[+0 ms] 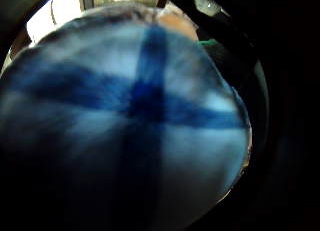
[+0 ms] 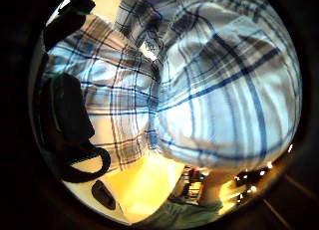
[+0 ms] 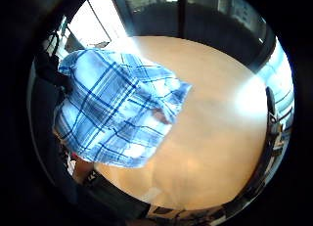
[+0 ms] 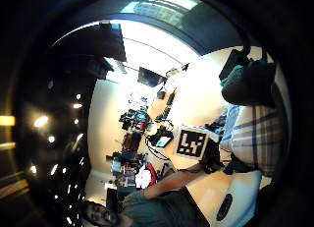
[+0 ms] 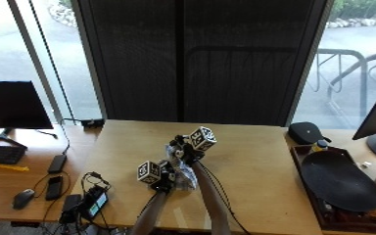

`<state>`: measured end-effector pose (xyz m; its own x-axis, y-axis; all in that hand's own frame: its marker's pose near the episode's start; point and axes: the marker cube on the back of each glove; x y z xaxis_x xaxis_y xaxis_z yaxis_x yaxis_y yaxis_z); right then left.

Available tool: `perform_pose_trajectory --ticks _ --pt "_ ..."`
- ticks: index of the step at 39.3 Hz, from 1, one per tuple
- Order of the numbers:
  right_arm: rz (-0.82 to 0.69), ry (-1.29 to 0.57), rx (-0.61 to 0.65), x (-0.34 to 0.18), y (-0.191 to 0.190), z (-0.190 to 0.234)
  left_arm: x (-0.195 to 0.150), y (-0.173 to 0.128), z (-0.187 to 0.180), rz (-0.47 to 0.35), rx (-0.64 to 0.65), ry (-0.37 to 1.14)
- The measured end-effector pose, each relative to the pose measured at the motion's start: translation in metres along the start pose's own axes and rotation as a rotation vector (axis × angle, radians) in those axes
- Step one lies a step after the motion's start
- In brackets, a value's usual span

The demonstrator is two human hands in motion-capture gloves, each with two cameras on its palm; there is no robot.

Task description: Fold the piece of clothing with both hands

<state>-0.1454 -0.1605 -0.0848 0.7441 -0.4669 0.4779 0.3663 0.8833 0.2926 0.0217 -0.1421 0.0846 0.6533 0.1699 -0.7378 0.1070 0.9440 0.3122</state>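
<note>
Both gloved hands meet above the middle of the wooden table (image 5: 253, 161), the left hand (image 5: 164, 182) nearer the person, the right hand (image 5: 183, 152) just beyond. Bunched between them, off the tabletop, hangs the blue-and-white plaid shirt (image 5: 183, 172); each hand grips its cloth. No readable label shows.

Black gloves cover the left hand (image 5: 165, 182) and right hand (image 5: 183, 152), forearms unsleeved.
</note>
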Motion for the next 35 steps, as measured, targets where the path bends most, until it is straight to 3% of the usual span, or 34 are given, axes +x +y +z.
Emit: perform_pose_trajectory --ticks 6,11,12,13,16,19,24,27,32,35 --pt "-0.049 -0.055 -0.038 -0.006 -0.011 0.037 -0.013 0.002 -0.022 -0.151 0.165 0.121" --pt "-0.111 -0.072 -0.07 -0.001 -0.014 0.066 -0.036 0.013 -0.066 -0.413 0.396 0.166" --pt "-0.13 -0.082 -0.075 0.0 -0.015 0.071 -0.037 0.013 -0.075 -0.405 0.431 0.155" --pt "-0.132 -0.087 -0.081 0.001 -0.016 0.076 -0.035 0.01 -0.083 -0.345 0.467 0.15" --pt "-0.078 -0.08 -0.12 0.006 -0.012 0.09 -0.01 -0.006 -0.105 -0.034 0.547 0.231" --pt "-0.073 -0.076 -0.149 0.009 -0.011 0.101 0.015 -0.012 -0.114 0.092 0.552 0.334" --pt "-0.058 -0.116 -0.206 0.01 -0.002 0.114 0.016 -0.017 -0.121 0.133 0.542 0.143" --pt "-0.044 -0.065 -0.201 0.017 0.003 0.113 0.034 -0.014 -0.128 0.168 0.531 0.072" --pt "0.011 0.036 -0.19 0.031 0.019 0.091 0.032 -0.012 -0.118 0.121 0.389 -0.108" --pt "-0.036 0.063 -0.175 0.037 0.024 0.073 0.022 -0.014 -0.112 0.108 0.321 -0.195"
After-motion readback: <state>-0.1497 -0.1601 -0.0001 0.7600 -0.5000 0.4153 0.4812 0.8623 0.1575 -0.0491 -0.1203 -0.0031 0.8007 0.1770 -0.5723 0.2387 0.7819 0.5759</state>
